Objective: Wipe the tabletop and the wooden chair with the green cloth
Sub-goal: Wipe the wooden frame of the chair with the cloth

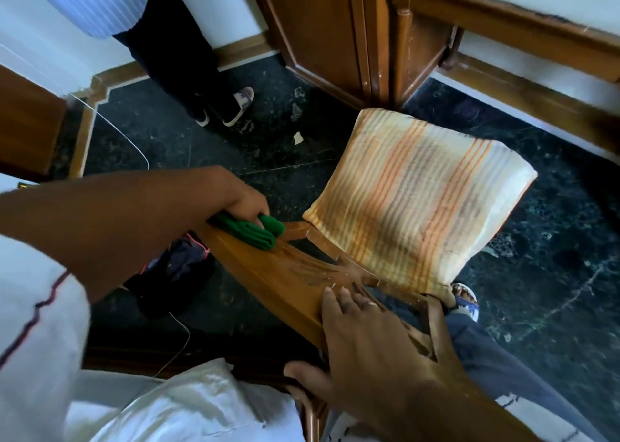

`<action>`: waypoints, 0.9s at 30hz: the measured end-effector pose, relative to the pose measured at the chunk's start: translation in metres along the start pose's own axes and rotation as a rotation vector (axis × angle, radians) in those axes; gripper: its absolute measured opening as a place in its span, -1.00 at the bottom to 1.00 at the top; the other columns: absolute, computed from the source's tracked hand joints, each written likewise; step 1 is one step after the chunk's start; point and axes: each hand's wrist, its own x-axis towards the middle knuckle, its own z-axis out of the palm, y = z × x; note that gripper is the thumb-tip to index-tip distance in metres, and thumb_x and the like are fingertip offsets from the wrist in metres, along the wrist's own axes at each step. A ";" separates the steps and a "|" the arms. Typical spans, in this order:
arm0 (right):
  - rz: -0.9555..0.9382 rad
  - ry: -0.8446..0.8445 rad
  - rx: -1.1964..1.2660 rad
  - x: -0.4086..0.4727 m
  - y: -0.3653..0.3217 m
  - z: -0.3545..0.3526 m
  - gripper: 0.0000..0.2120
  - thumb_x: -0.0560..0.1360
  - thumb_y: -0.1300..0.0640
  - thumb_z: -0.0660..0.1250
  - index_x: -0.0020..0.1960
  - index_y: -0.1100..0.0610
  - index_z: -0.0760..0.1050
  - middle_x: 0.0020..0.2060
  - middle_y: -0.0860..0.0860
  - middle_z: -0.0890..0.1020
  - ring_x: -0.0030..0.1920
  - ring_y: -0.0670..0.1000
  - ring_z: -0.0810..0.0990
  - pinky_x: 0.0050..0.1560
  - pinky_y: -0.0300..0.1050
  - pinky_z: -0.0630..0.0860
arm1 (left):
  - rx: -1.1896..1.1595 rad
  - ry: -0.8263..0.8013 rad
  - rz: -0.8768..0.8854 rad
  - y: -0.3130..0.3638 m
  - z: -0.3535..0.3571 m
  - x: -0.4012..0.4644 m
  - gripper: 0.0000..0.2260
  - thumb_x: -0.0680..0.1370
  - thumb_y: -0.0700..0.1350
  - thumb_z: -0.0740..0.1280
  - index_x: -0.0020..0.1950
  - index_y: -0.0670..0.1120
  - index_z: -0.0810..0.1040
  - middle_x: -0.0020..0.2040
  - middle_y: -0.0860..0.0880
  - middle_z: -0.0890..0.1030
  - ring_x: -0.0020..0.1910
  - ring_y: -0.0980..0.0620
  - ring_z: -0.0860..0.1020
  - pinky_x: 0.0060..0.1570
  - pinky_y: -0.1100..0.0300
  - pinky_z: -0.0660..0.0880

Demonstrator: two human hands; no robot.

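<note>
The wooden chair point(268, 274) stands right below me, its carved backrest running from centre left to lower right. Its seat carries a striped orange and cream cushion point(412, 193). My left hand point(241, 203) presses the folded green cloth point(255, 230) onto the far end of the backrest's top. My right hand point(372, 351) lies flat on the near part of the backrest, fingers spread, gripping its edge with the thumb. The tabletop is not clearly in view.
Another person's legs and sandals point(231, 106) stand on the dark marble floor behind the chair. A wooden cabinet point(335, 32) rises at the top centre. A dark bag point(171, 274) and a thin white cable point(134, 143) lie on the floor at left. My foot point(464, 299) shows beside the chair.
</note>
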 end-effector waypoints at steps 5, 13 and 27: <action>-0.001 0.139 -0.112 -0.005 -0.004 0.003 0.07 0.33 -0.62 -0.03 0.52 0.18 0.09 0.45 0.21 0.37 0.35 0.24 0.44 0.24 0.16 0.49 | 0.070 0.179 0.168 -0.003 0.015 -0.049 -0.74 0.64 0.06 0.25 0.15 -0.07 0.60 0.07 -0.06 0.65 0.06 -0.06 0.61 0.17 -0.07 0.53; -0.037 0.244 -0.038 -0.006 0.001 0.011 0.25 0.16 -0.73 -0.01 0.55 0.14 0.10 0.40 0.10 0.46 0.29 0.10 0.49 0.17 -0.04 0.45 | -0.112 0.572 0.499 0.028 0.098 -0.115 -0.77 0.62 0.13 0.24 0.10 0.03 0.56 -0.05 0.07 0.63 -0.10 0.09 0.59 -0.07 0.02 0.53; -0.067 0.573 0.599 -0.059 0.052 -0.092 -0.67 0.43 0.00 0.51 0.17 -0.04 0.56 -0.03 -0.14 0.66 -0.04 -0.20 0.63 -0.04 -0.29 0.56 | -1.555 0.220 0.916 0.117 0.063 -0.108 -0.58 0.42 -0.11 0.30 0.26 -0.16 0.58 0.05 -0.17 0.67 -0.02 -0.08 0.66 0.01 0.09 0.60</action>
